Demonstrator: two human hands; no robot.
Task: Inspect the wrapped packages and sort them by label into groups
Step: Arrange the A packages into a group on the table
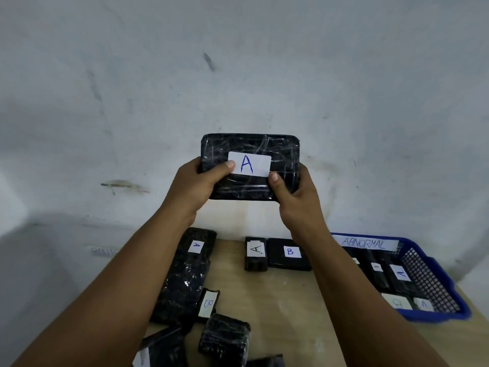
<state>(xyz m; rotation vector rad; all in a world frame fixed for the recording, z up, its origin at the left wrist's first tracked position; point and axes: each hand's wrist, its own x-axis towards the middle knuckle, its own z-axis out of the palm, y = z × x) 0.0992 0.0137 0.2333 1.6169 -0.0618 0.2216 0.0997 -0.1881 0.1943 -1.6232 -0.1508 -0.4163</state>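
Both hands, left hand and right hand, grip the black wrapped package labelled A at frame centre, above the counter.

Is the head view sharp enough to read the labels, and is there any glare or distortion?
Head view: the held package is sharp, its label clearly reads A; the plastic wrap shows streaky glare. Labels inside the blue basket are blurred, some unreadable. Wide-angle stretch lengthens the forearms; lighting is dim and even.

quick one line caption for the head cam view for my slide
Both hands, left hand and right hand, hold up a black wrapped package labelled A above the sorting table.
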